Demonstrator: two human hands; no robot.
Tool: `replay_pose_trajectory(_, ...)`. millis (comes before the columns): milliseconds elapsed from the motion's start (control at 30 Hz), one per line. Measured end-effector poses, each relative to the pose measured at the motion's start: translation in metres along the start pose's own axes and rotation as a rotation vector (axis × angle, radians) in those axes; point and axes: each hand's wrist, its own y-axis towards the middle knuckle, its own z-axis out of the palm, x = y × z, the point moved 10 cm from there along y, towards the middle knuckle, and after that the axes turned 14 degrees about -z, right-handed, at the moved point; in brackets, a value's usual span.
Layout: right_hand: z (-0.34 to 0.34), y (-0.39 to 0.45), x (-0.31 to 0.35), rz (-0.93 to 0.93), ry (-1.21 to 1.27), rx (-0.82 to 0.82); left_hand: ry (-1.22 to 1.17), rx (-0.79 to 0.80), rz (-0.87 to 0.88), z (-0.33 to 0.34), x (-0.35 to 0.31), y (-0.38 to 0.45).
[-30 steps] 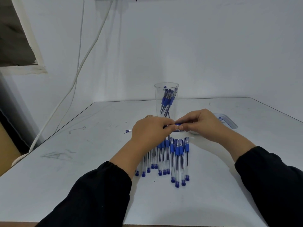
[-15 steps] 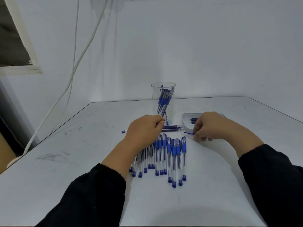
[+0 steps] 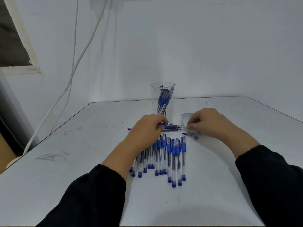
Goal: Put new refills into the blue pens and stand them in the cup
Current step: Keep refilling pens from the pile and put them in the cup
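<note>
**Around the white table**

The white table (image 3: 82, 185) has grey scuff marks on its left part. Behind the table stands a pale wall (image 3: 196, 46). Two white cables (image 3: 77, 66) hang down this wall, left of the table. A dark opening (image 3: 9, 38) is far left, above the table.

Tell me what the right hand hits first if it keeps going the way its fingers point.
The right hand points left and slightly away, over the white tray. Carried straight on, it would probably meet the loose refills first, then the clear cup; depth is uncertain.
</note>
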Motion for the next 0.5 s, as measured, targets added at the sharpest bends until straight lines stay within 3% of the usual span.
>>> replay_pose_trajectory(67,0.002,0.001,0.002,0.016,0.328,-0.102,0.013,-0.017,0.051,-0.001,-0.006,-0.001)
replay_pose_trajectory(167,0.022,0.002,0.011,0.023,0.616,-0.045,0.004,-0.049,0.076,-0.004,-0.011,-0.003)
replay_pose_trajectory(267,0.030,0.002,0.015,0.008,0.637,-0.025,-0.022,-0.111,0.053,-0.012,-0.011,-0.005)
replay_pose_trajectory(500,0.012,0.006,0.021,-0.086,0.692,-0.200,-0.087,-0.126,0.044,-0.020,-0.014,-0.008)
